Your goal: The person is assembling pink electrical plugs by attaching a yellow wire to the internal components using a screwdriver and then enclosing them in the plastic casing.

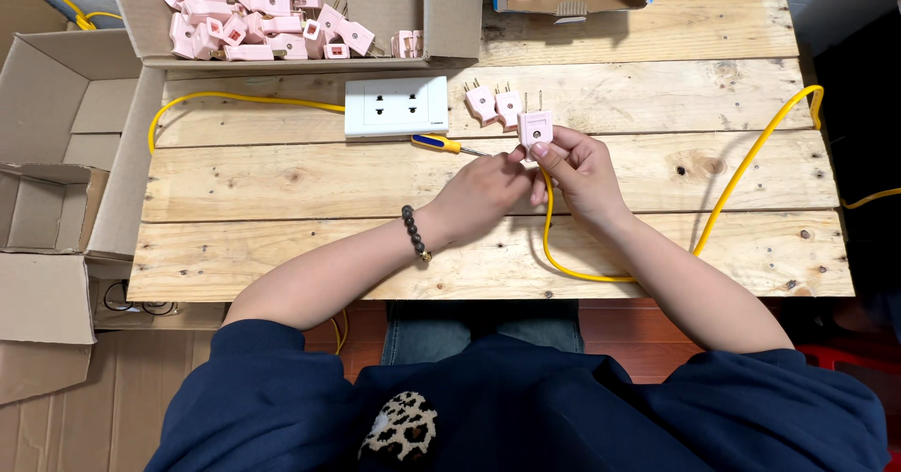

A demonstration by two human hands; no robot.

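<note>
Both hands meet over the middle of the wooden pallet table [282,181], and between them sits a pink plug [536,127] joined to a yellow cable [732,186]. The right hand [580,174] pinches the plug's lower body between thumb and fingers, closed firmly on it, while the left hand [483,193] comes in from the side with its fingertips touching the plug's lower left edge; whether it truly grips the plug or only steadies it cannot be told. The plug stands with its long axis running away from the person, its 2 metal prongs pointing toward the far edge of the table and its cable end toward the body. The cable drops from under the hands, loops near the table's near edge, then climbs to the right and bends over the table's right side. Just left of the held plug, 2 more pink plugs [495,103] lie on the boards, prongs also pointing away. A white double wall socket [396,107] lies flat further left, with a yellow wire running off its left side. A screwdriver with a blue-and-yellow handle [439,143] lies just below the socket, tip toward the hands. A cardboard box [450,12] at the far left holds a heap of pink plugs.
</note>
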